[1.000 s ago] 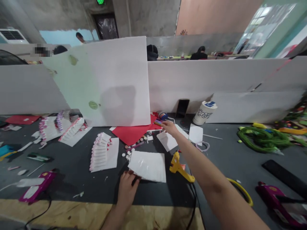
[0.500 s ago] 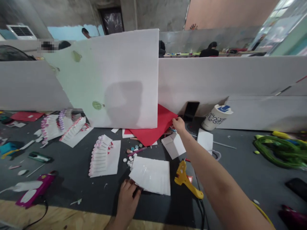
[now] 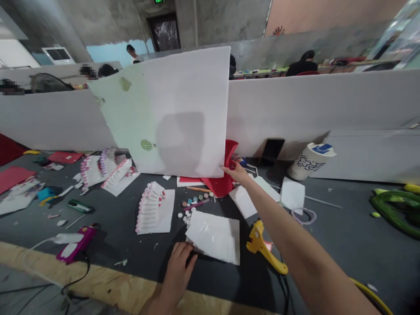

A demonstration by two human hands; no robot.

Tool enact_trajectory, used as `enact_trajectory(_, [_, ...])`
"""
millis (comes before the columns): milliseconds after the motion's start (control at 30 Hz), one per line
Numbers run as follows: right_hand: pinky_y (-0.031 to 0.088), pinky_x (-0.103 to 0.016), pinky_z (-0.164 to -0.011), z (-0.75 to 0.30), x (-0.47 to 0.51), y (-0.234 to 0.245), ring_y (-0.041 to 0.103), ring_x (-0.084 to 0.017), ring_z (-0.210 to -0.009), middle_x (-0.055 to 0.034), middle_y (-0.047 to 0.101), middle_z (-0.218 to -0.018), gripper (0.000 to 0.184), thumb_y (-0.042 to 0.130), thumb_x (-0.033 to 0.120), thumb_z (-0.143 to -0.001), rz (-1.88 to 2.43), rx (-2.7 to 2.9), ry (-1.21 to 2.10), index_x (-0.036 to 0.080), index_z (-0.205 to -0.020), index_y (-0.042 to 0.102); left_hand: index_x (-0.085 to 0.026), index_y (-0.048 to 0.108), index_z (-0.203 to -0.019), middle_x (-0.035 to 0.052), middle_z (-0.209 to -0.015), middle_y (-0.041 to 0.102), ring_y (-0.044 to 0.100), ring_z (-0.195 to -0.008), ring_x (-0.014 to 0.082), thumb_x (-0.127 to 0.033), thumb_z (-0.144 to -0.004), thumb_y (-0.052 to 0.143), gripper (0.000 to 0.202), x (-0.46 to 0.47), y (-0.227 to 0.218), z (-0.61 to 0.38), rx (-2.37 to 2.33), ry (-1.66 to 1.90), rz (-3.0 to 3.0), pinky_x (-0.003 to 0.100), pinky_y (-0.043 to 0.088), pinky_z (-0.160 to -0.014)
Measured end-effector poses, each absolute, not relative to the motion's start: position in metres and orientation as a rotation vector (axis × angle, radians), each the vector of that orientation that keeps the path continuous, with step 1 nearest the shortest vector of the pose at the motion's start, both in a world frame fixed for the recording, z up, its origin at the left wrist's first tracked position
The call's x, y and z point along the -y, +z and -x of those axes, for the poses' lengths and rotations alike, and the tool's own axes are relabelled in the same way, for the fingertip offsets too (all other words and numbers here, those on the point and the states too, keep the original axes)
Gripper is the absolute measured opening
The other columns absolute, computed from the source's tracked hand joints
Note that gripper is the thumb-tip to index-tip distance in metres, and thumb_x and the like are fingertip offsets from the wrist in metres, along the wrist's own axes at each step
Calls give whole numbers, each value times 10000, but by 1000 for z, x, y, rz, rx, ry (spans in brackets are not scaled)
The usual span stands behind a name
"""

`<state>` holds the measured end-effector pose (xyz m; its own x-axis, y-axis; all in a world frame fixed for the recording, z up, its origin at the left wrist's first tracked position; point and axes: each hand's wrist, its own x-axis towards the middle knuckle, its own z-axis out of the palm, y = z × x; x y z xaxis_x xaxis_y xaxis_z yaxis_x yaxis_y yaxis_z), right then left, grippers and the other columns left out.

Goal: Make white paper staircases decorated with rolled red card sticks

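Note:
My right hand [image 3: 236, 172] reaches far forward and pinches the edge of a red paper sheet [image 3: 220, 183], which is folded up against a large leaning white board [image 3: 170, 113]. My left hand [image 3: 179, 267] rests near me, fingers flat, pressing the corner of a stack of white sheets [image 3: 216, 236] on the dark mat. Small coloured beads and a pink pen [image 3: 194, 203] lie between the stack and the red sheet. A yellow glue gun [image 3: 265, 248] lies just under my right forearm.
White pleated paper pieces with pink tips [image 3: 151, 208] lie to the left, a magenta glue gun [image 3: 74, 245] near the front edge. A paper cup [image 3: 310, 162] and a dark phone [image 3: 271, 151] stand against the white partition [image 3: 328, 109]. Green cord [image 3: 393, 208] at right. People sit beyond.
My right hand took hold of the red sheet's edge and pulled it up and to the left, so it now curls against the white board. The left hand stayed on the white stack.

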<state>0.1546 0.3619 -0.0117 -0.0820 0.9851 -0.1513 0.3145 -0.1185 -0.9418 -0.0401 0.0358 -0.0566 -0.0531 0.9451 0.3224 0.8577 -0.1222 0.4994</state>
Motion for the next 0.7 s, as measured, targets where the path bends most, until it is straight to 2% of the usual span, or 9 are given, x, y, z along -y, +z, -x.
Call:
enact_trajectory(100, [538,-345,-805,-136,-364,-10,663,-194,-897,-53,693,-1013,429,677,388,-839,1527,1566,1167,183,-1197,562,-213,669,-1063,71,-904,695,668,-861,207,-213,-914,474,245,-26,-50,53,-2024,897,-2134,327,581,-742])
enact_trajectory(167, [526,-397,-859,-122,-365,-8,640,-202,-970,-68,657,-1101,338,612,373,-901,1513,1635,1145,169,-1169,587,-218,654,-1129,70,-908,701,674,-857,198,-217,-929,455,283,-20,-43,63,-2068,859,-2179,317,578,-744])
enact_trajectory(267, [529,-425,-867,-96,-366,-5,618,-215,-1018,-76,606,-1202,327,573,372,-932,1464,1725,1137,172,-1191,585,-218,643,-1152,66,-889,704,676,-828,193,-240,-951,434,291,-20,-28,80,-2119,851,-2265,316,571,-743])
enact_trajectory(467, [535,-417,-861,-59,-363,-5,620,-206,-1015,-86,596,-1226,337,575,349,-934,1338,1917,1144,182,-1227,563,-182,647,-1113,75,-895,684,647,-848,193,-227,-946,483,239,-79,23,103,-2168,991,-2515,327,536,-802])
enact_trajectory(533, [538,-416,-853,-65,-364,-6,623,-205,-1009,-87,598,-1220,343,581,345,-931,1326,2014,1111,178,-1230,560,-185,644,-1133,88,-957,684,638,-921,205,-215,-947,473,254,-112,36,101,-2147,1011,-2566,349,531,-845])
enact_trajectory(633, [539,-419,-851,-90,-374,-8,622,-210,-1013,-82,602,-1208,342,594,345,-923,1401,2181,984,168,-1215,570,-192,651,-1138,110,-1124,673,610,-1066,235,-206,-951,436,286,-158,43,90,-2022,865,-2659,422,523,-914])
enact_trajectory(700, [536,-413,-857,-111,-388,-7,619,-207,-1020,-80,603,-1207,324,592,347,-925,1529,2261,841,178,-1201,580,-185,664,-1118,115,-1169,663,598,-1096,246,-186,-945,436,287,-178,41,80,-1946,779,-2707,447,523,-924])
